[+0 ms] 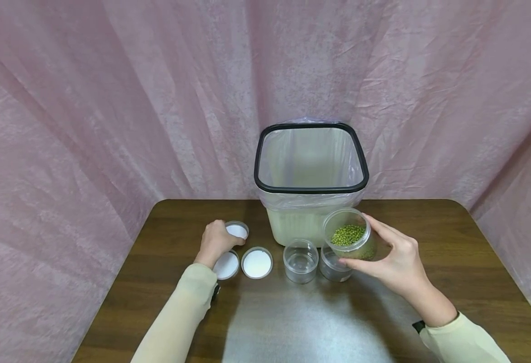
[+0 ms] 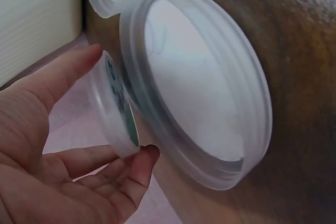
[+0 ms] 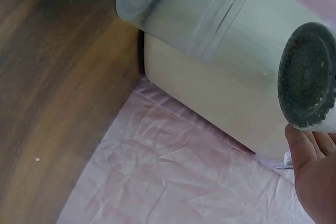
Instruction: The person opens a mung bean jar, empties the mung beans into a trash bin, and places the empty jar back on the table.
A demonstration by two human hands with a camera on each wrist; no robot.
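Observation:
My left hand [image 1: 216,243] pinches the edge of a round clear plastic lid [image 2: 109,106] between thumb and fingers. Two more lids with white insides lie close by: one lid [image 1: 226,267] beneath the left wrist and another lid [image 1: 257,263] to its right. On the other side, my right hand [image 1: 394,262] grips a clear plastic jar [image 1: 364,248], raised and tilted toward the head camera. Green mung beans [image 1: 348,235] fill part of it. In the right wrist view the base of the jar [image 3: 307,77] shows dark.
A pale bin [image 1: 288,222] with a black rim [image 1: 310,190] and a clear liner stands at the table's back edge. In front of it are a clear jar [image 1: 300,264] and another jar [image 1: 335,267], partly under the raised one. Pink curtain [image 1: 156,101] hangs behind the wooden table [image 1: 165,302].

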